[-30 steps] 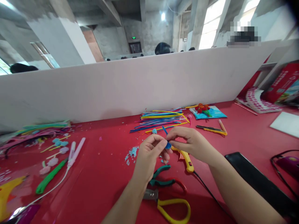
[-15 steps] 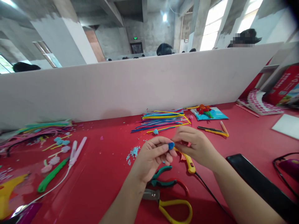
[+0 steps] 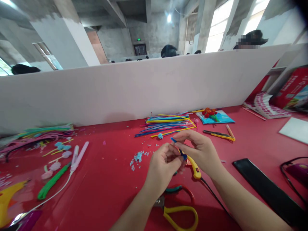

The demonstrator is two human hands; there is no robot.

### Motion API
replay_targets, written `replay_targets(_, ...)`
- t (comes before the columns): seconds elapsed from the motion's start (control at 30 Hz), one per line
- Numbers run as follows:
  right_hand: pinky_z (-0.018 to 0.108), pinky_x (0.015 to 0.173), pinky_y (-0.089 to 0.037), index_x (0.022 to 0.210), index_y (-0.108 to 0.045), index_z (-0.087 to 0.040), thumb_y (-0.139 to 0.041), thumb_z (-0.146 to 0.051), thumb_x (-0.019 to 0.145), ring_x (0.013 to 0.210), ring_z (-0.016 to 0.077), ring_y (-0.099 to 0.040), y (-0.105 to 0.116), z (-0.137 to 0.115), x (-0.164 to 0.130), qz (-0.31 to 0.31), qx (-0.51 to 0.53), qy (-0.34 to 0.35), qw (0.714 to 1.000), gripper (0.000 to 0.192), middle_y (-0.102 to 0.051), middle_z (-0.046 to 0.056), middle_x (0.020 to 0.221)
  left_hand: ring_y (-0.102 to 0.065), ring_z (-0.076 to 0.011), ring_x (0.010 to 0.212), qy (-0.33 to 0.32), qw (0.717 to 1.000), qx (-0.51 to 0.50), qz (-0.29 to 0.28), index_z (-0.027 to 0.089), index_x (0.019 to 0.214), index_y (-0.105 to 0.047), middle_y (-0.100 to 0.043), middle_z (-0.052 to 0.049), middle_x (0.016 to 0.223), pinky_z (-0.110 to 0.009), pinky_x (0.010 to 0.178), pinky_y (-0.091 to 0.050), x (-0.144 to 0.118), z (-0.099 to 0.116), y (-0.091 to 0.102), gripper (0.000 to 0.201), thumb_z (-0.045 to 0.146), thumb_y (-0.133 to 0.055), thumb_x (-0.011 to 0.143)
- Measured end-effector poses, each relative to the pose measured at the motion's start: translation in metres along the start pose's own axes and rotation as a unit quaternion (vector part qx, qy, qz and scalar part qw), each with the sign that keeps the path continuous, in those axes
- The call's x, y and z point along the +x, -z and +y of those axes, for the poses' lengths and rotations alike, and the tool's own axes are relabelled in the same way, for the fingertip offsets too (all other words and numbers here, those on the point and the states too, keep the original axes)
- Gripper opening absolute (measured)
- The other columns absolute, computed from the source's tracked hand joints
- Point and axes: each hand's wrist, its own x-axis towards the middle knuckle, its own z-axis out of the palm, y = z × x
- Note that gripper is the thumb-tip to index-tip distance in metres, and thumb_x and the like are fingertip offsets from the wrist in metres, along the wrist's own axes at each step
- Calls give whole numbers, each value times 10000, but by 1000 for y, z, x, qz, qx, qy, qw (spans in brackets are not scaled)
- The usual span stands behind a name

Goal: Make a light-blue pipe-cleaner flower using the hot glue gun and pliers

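Observation:
Above the red table, my left hand [image 3: 165, 166] pinches one end of a short blue pipe cleaner [image 3: 184, 156] between thumb and fingers. The fingertips of my right hand [image 3: 198, 144] are closed on the same piece, whose other end sticks out at their upper left. Fingers hide its middle part. Below the hands lie pliers [image 3: 176, 189] with teal and red handles and scissors [image 3: 181, 211] with yellow handles, both partly covered by my left hand and wrist. A yellow corded tool [image 3: 196, 170] lies under my right hand.
A bundle of coloured pipe cleaners [image 3: 166, 123] lies by the white partition [image 3: 120, 89]. Light-blue fluff [image 3: 138, 157] is scattered left of my hands. Farther left are a pink-handled corded tool [image 3: 79, 155], a green-handled tool [image 3: 54, 181] and a yellow glue gun [image 3: 12, 195]. A black case [image 3: 260, 183] lies right.
The blue pipe cleaner was a compact bit in my left fingertips; now it shows as a longer strip between both hands. My left hand has turned and moved right.

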Motion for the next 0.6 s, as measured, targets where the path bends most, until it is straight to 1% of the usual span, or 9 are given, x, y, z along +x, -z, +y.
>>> replay_targets(0.07,260,714,-501,962,-669,-240,-598,-101,813,786,135,-631,0,-5,-2,-11,-46,49,998,216,-683,0,841,-566,-96,452,-3,1000,1,8,175,773,-530,-602,56,539,-202,466,-465,2,0,0,133,116,-638,722)
replay_targets(0.13,259,692,-485,972,-670,-237,-569,-86,844,751,127,-610,0,-12,-4,-33,-76,115,990,223,-677,0,813,-570,-97,467,-18,1000,11,0,164,840,-566,-616,45,549,-204,484,-470,3,1,2,125,137,-641,743)
replay_targets(0.2,270,690,-475,947,-661,-219,-545,-79,865,730,127,-593,1,-17,-6,-38,-84,172,981,200,-670,7,791,-573,-92,484,-36,999,22,0,142,837,-614,-624,29,553,-201,513,-481,3,2,6,87,160,-645,758)
replay_targets(0.23,277,698,-472,927,-653,-214,-539,-75,869,736,130,-591,2,-19,-7,-30,-84,187,978,189,-666,9,789,-575,-91,487,-41,999,23,9,133,804,-631,-624,22,547,-198,518,-486,3,2,7,61,166,-650,756)
replay_targets(0.3,289,722,-470,908,-637,-218,-538,-74,870,773,138,-596,3,-20,-9,-6,-72,174,982,179,-661,10,811,-585,-96,485,-43,998,13,37,126,762,-651,-632,12,540,-196,507,-493,4,3,10,49,170,-662,742)
replay_targets(0.37,303,752,-475,920,-626,-235,-545,-82,869,825,149,-603,3,-19,-12,4,-35,130,991,181,-657,10,857,-599,-105,478,-48,996,-13,74,132,756,-659,-654,8,554,-204,491,-508,4,3,12,51,170,-672,726)
replay_targets(0.47,328,794,-490,933,-622,-255,-558,-91,864,879,162,-609,-1,-15,-14,-32,71,74,994,189,-647,14,920,-612,-102,489,-73,988,-68,117,147,742,-671,-672,15,581,-207,506,-532,5,6,12,47,166,-692,704)
replay_targets(0.53,335,812,-496,917,-625,-258,-565,-103,864,899,167,-608,-6,-13,-15,-60,142,47,987,174,-640,19,929,-616,-86,502,-91,980,-109,138,155,736,-682,-675,25,596,-178,511,-523,5,7,13,49,163,-706,694)
replay_targets(0.6,341,833,-498,900,-635,-257,-578,-127,862,944,176,-599,-11,-12,-15,-69,190,28,979,147,-628,33,979,-621,-72,516,-108,973,-140,148,163,744,-689,-684,29,616,-152,518,-510,5,8,14,51,165,-714,699)
